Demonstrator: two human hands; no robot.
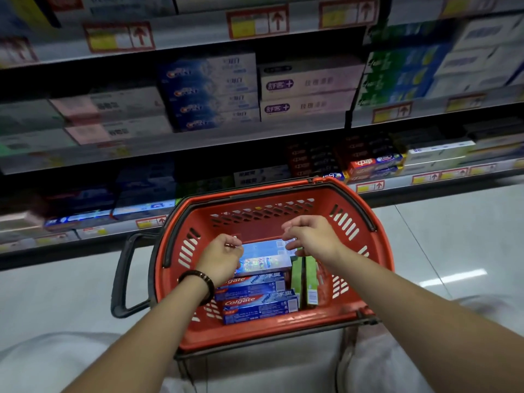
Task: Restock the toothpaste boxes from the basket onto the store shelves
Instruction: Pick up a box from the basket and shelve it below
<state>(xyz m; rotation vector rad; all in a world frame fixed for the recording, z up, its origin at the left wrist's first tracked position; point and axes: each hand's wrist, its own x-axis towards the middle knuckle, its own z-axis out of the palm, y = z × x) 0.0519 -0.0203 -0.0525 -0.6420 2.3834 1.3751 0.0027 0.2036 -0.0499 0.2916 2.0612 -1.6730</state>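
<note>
A red shopping basket (377,245) stands on the floor in front of the store shelves. Inside it, a light blue shiny toothpaste box (265,258) lies on top. My left hand (222,258) grips its left end with curled fingers, and my right hand (310,238) pinches its right end. Below it lie two blue Colgate boxes (259,304), and green boxes (306,275) stand on edge along the basket's right side. The shelf (255,134) above holds stacked blue and white toothpaste boxes (211,92).
Black basket handles (124,276) stick out to the left. Lower shelves (425,177) carry red, blue and white boxes with price tags along their edges. Pale tiled floor (453,236) lies to the right. My knees in light trousers (42,361) flank the basket.
</note>
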